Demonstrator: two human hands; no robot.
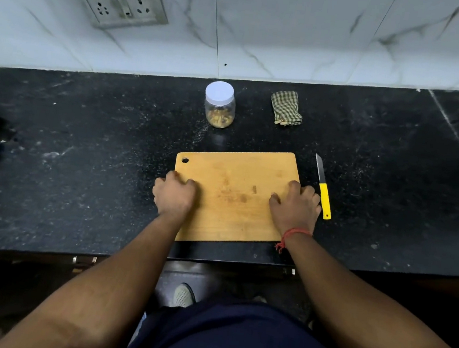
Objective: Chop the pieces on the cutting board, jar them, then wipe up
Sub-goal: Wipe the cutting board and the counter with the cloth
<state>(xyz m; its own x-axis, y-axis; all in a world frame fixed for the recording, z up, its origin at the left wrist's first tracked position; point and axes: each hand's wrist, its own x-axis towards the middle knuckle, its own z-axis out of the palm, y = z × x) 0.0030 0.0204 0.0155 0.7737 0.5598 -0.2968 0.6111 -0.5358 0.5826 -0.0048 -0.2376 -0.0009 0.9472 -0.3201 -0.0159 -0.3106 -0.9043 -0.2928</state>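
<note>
The board [234, 196] lies flat on the black counter [84, 159] near its front edge, long axis running left to right, slightly turned so the right end sits farther back; its hanging hole is at the far left corner. Both hands rest on it: the left hand [174, 193] over the left edge, fingers curled at the knuckles, the right hand [295, 208] over the right edge, fingers bent and spread. Whether either one actually grips the edge cannot be told. The board's top shows only faint stains. The knife [323, 187] lies just right of the board, apart from it, long axis front to back, blade tip pointing away, yellow handle nearest. Behind the board the jar [219, 105] stands upright, white lid on, chopped pieces inside. The checked cloth [286, 107] lies folded to its right, well apart
</note>
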